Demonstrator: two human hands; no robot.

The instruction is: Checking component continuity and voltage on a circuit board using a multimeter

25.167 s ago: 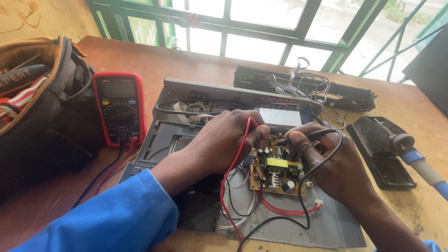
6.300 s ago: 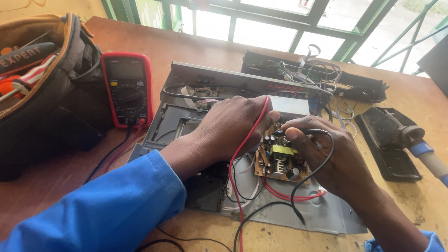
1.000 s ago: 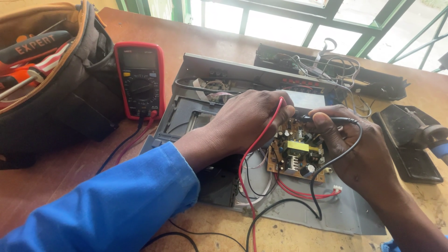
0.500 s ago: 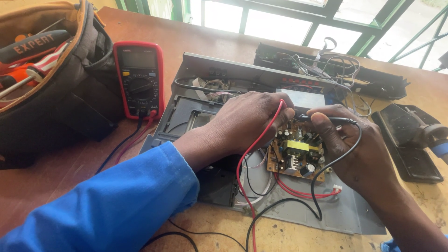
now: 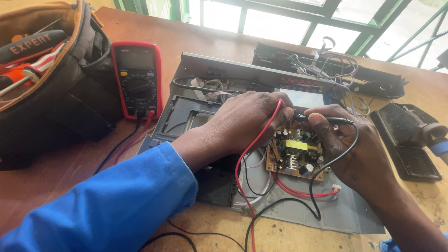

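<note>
The left hand (image 5: 242,123) pinches the red probe lead (image 5: 261,140) and the right hand (image 5: 347,149) the black probe (image 5: 326,120). Both tips point down at the circuit board (image 5: 296,156), lying just below the fingers inside the open grey chassis (image 5: 345,210).

A: Can you see either probe tip?
B: No, the left hand (image 5: 242,123) hides the red one, the right hand (image 5: 347,147) the black.
A: And at three o'clock?
B: The soldering iron (image 5: 436,140) runs off-frame.
</note>
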